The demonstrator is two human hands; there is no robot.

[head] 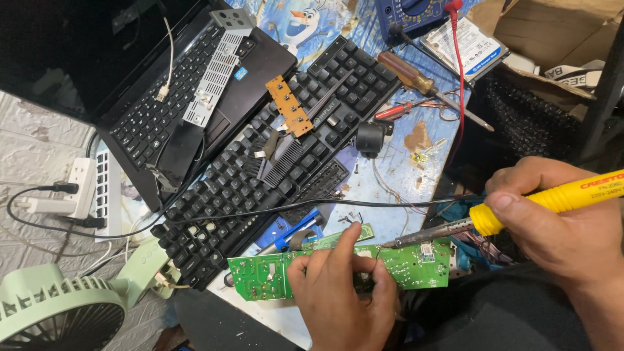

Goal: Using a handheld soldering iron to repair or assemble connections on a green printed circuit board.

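Left hand (341,292): fingers closed on the green board (409,266), near edge of the table (390,175).
Right hand (552,221): fist around the yellow iron (513,211).
Tip: touching the board's far edge.
Progress: soldering under way; joints too small to judge.
Behind: keyboard (273,162), laptop (162,84).

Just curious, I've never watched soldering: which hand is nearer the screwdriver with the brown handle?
Right. The right hand sits below the screwdriver, holding the soldering iron; the left hand is lower, farther away.
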